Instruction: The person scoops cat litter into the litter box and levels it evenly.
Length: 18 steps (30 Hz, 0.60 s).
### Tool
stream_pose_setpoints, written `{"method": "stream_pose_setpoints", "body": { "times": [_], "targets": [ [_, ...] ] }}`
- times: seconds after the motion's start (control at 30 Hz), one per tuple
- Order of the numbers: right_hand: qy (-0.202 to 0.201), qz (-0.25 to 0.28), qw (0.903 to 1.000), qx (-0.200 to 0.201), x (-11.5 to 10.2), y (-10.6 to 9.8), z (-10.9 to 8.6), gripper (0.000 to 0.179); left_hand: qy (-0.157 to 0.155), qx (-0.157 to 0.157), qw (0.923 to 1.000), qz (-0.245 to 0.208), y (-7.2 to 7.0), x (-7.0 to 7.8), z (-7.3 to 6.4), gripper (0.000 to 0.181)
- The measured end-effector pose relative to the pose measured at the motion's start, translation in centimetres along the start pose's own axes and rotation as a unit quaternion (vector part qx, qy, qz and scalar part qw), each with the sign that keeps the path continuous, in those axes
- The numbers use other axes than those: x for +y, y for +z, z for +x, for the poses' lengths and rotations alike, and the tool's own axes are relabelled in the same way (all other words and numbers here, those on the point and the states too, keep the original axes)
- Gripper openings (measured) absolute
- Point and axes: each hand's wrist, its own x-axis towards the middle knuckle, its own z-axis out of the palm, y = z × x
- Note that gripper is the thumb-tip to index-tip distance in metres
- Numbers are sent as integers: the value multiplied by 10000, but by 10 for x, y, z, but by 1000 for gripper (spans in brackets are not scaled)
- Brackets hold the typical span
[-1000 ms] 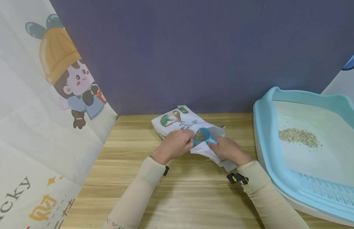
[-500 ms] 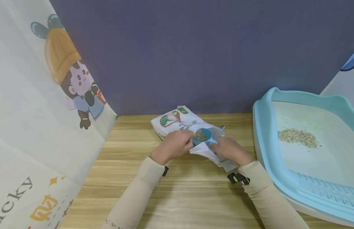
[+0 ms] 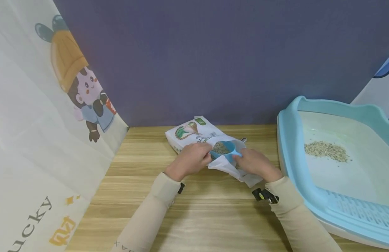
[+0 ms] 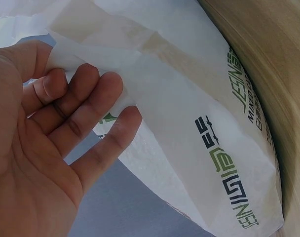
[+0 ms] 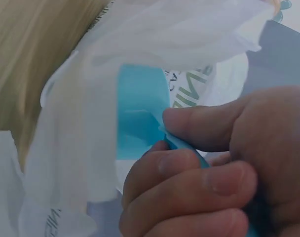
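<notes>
A white printed bag (image 3: 210,130) lies on the wooden table with its torn mouth towards the right. My left hand (image 3: 192,160) pinches the edge of that mouth between thumb and index finger; in the left wrist view its other fingers lie loosely bent against the paper. With my right hand (image 3: 258,164) I grip the handle of a blue scoop (image 5: 140,113). The cup of the scoop sits at the bag's opening, partly ringed by white paper. Grey-brown pellets (image 3: 220,148), like cat litter, fill it. How much is left in the bag is hidden.
A light blue and white litter box (image 3: 290,154) stands to the right, close by my right forearm. On its floor lies a small pile of pellets (image 3: 327,151). A dark wall (image 3: 194,63) rises behind the table (image 3: 144,154), and a printed white sheet (image 3: 34,140) hangs at left.
My right hand and the filled scoop have shifted slightly to the right, drawing a little out of the bag's mouth. The left hand stays in place on the bag's edge.
</notes>
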Motion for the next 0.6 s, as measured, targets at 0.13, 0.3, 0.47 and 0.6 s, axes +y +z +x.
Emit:
{"method": "stream_pose_setpoints", "body": {
  "times": [0.13, 0.3, 0.47, 0.6],
  "targets": [
    [26, -30, 10000, -76, -1, -6, -4, 40, 17, 4, 10000, -19, 0, 0, 0, 23],
    [29, -30, 10000, -90, -4, -13, -12, 38, 23, 12, 10000, -8, 1, -1, 0, 23],
    [75, -27, 10000, -50, -7, -21, -21, 37, 22, 40, 10000, -36, 1, -1, -1, 24],
    [16, -125, 9999, -54, -7, -27, -26, 40, 27, 55, 10000, -63, 1, 0, -1, 25]
  ]
}}
